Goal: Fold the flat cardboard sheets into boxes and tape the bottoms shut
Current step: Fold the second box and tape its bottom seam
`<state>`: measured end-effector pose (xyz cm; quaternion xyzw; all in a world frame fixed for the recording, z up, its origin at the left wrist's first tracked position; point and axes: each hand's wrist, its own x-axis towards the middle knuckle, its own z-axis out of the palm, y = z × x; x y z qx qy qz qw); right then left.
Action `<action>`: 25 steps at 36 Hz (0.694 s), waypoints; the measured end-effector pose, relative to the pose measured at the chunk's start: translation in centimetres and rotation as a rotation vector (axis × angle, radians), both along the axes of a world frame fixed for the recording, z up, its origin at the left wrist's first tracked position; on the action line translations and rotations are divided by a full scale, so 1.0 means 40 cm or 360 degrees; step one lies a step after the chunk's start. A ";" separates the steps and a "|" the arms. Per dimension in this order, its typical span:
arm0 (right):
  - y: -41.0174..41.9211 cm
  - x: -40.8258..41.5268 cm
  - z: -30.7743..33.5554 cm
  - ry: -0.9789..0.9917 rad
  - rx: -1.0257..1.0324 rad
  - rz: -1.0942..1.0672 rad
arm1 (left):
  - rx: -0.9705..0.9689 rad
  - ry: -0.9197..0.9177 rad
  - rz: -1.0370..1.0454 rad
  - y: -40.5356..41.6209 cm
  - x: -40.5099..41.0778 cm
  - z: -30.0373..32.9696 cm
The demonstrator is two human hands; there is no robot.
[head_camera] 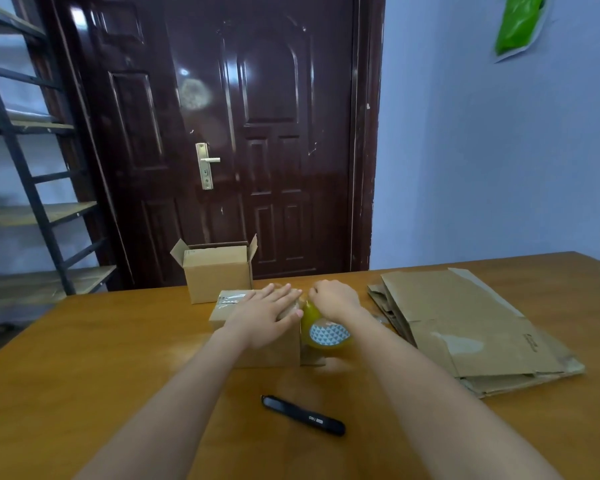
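A small cardboard box [267, 351] stands on the wooden table [101, 375] with its closed flaps facing up. My left hand [267, 313] lies flat on top of it with straight fingers, pressing the flaps. My right hand [333, 299] grips a roll of yellowish clear tape [326, 332] at the box's right edge. A shiny strip of tape shows on the box top at the far left [231, 299]. A stack of flat cardboard sheets [465, 327] lies to the right.
A folded box with open top flaps [217, 271] stands behind the one under my hands. A black utility knife [303, 415] lies on the table near me. A dark door [239, 133] and metal shelving [25, 202] stand beyond the table.
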<state>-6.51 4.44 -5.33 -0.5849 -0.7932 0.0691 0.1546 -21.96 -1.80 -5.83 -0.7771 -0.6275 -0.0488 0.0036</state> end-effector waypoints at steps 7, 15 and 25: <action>-0.002 -0.023 0.017 -0.0345 -0.0021 0.0057 | -0.0010 -0.0018 0.0014 -0.003 0.000 0.003; 0.001 -0.011 0.016 -0.0263 0.0042 0.0105 | -0.0022 -0.0008 0.0040 -0.003 0.007 0.006; -0.079 0.036 0.036 0.0323 0.0795 0.0228 | -0.0109 0.0074 0.0073 0.001 0.009 0.011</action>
